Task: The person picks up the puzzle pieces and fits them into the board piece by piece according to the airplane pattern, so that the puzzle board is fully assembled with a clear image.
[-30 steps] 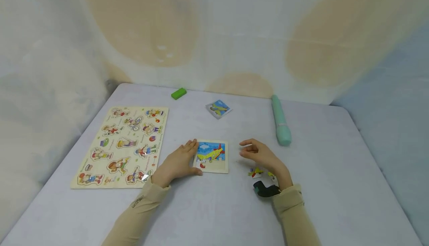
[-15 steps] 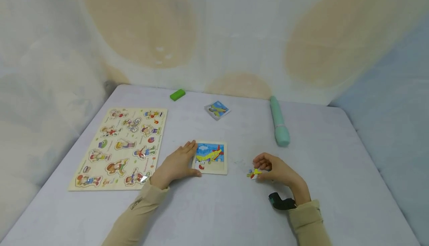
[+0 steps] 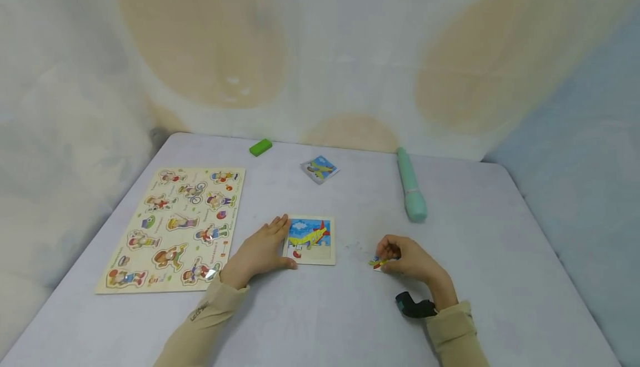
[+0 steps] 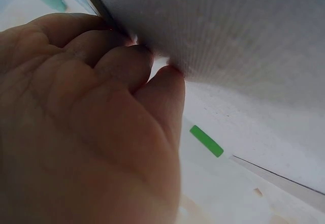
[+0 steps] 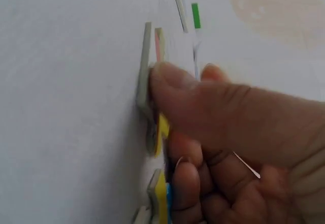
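Observation:
A small framed jigsaw [image 3: 309, 239] with a yellow aeroplane on blue lies mid-table, its lower part bare wood apart from a piece at lower left. Along its left edge rests my left hand [image 3: 260, 253], fingers extended and thumb near the lower corner. To the right, my right hand [image 3: 412, 259] pinches a yellow-and-red jigsaw piece [image 3: 377, 264] between thumb and fingers, low over the table. In the right wrist view the thumb lies against this jigsaw piece [image 5: 161, 127]; another yellow piece [image 5: 160, 196] is beside the curled fingers.
A large board with cartoon figures [image 3: 172, 228] lies at the left. Towards the back are a green block [image 3: 260, 147], a small aeroplane picture card [image 3: 320, 169] and a mint-green tapered stick [image 3: 411, 186]. A black wrist device [image 3: 415, 306] sits under the right wrist.
My right hand has come back towards me from beside the jigsaw to the loose pieces and now pinches one. The left hand stays at the jigsaw's edge. The head view has shifted slightly.

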Available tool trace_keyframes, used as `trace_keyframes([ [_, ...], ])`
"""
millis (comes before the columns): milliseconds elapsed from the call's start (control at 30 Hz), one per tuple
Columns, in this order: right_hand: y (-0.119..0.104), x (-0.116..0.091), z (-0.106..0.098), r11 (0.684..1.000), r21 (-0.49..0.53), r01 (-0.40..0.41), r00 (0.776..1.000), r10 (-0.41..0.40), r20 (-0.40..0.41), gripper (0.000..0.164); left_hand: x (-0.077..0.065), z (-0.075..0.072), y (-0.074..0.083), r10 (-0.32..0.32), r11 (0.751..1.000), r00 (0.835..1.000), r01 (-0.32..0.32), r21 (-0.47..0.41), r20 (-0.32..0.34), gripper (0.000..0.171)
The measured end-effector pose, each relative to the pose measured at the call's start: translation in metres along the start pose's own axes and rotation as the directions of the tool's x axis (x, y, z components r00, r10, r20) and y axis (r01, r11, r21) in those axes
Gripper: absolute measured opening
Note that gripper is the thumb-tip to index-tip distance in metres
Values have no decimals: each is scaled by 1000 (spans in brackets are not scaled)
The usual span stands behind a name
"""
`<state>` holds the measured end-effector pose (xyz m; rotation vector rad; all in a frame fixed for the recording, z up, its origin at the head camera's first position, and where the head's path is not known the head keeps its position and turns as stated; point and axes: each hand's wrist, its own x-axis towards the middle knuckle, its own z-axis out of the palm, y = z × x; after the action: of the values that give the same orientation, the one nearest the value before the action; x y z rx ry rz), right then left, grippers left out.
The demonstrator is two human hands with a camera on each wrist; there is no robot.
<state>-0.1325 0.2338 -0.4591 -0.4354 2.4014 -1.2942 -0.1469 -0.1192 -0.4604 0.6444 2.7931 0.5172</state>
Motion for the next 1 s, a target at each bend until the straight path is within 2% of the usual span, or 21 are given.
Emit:
trace_keyframes([
  [167, 2, 0, 2, 997, -77, -4, 1000, 3, -10, 38, -2, 2, -1, -3, 1000, 1000, 3, -14, -2, 100],
  [433, 5, 2, 5, 995, -104, 0, 998, -7, -63, 30, 1, 2, -2, -6, 1000, 1000, 6, 1, 0, 101],
  [667, 5, 17, 4, 998, -29, -53, 980, 46, -192, 34, 5, -2, -1, -8, 1000, 1000, 7, 30, 11, 103],
  [833, -1, 31, 3, 991, -43, -128, 964, 115, -239, 29, 5, -3, -1, -17, 1000, 1000, 17, 25, 16, 103],
  [1000, -9, 45, 11, 989, 64, -136, 956, 148, -255, 30, 2, -1, 0, -17, 1000, 1000, 17, 2, 19, 103],
])
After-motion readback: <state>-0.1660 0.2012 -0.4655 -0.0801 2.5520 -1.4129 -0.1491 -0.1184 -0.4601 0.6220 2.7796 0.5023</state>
